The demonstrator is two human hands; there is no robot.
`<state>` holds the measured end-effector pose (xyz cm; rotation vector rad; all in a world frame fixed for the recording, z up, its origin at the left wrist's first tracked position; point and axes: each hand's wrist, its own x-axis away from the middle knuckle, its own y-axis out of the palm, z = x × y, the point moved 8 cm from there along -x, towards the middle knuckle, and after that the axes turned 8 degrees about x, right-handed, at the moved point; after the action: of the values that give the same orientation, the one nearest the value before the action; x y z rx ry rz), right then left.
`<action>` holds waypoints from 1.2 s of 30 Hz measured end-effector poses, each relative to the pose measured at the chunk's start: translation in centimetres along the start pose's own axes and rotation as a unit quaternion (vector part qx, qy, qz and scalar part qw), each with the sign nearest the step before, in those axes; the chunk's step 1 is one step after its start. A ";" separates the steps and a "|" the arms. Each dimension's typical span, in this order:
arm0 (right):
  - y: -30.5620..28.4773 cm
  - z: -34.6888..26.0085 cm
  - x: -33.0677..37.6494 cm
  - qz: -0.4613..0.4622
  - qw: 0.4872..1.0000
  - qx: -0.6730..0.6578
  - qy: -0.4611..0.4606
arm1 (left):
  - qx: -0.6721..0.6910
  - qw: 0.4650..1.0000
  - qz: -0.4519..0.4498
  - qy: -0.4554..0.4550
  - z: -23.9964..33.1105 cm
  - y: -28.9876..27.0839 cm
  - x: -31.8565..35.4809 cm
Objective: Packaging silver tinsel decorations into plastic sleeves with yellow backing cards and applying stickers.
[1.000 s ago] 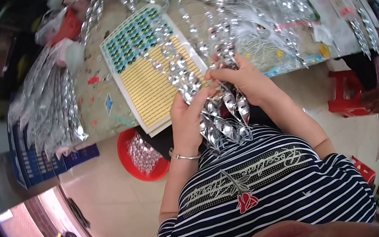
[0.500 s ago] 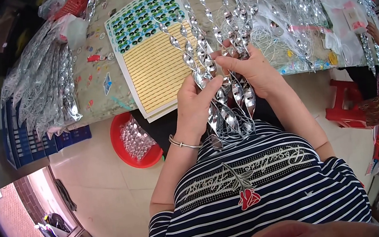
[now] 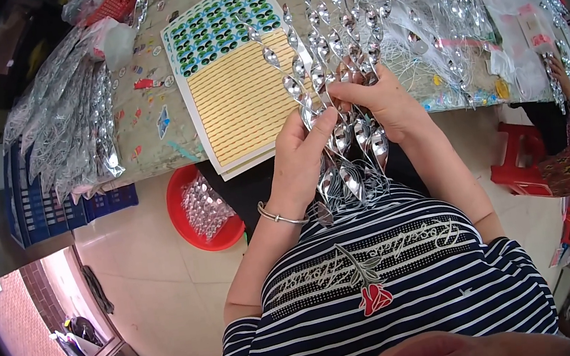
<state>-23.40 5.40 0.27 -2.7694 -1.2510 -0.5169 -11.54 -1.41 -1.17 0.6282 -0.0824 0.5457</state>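
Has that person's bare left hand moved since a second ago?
Yes, slightly to the right: judged against the flat, white-bordered yellow and blue-green printed sheet, the bare left hand now leaves more of the sheet's near edge uncovered.

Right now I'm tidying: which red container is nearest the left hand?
The round basin holding silvery pieces, below-left of the left hand; other red containers are farther off.

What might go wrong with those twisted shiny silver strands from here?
The twisted shiny silver strands crowd together in the left hand and right hand, so they may tangle. Their lower ends hang near the silver metal bangle and might snag on it. The yellow-and-green printed sheets seem to overhang the stained grey table; a brushing strand could knock them.
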 end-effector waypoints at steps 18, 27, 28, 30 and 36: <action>0.7 0.0 0.9 -0.017 0.998 -0.054 0.007 | 0.029 1.000 -0.002 -0.012 0.4 0.1 -0.7; 1.1 0.0 1.2 -0.018 0.995 -0.099 0.013 | 0.018 1.000 0.018 -0.017 0.7 0.4 -0.5; 1.2 0.0 1.3 -0.019 0.994 -0.106 0.013 | 0.012 0.999 0.029 -0.012 0.8 0.4 -0.6; 0.9 0.6 0.8 -0.046 0.994 -0.093 0.015 | 0.006 0.999 0.038 -0.008 0.5 -0.1 -0.8; 1.3 0.3 1.0 -0.062 0.990 -0.126 0.003 | -0.028 0.998 0.043 -0.032 -0.3 -1.8 -0.6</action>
<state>-21.72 5.28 0.41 -2.8978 -1.4583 -0.7409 -11.16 -2.73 -2.56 0.5891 -0.1860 0.6052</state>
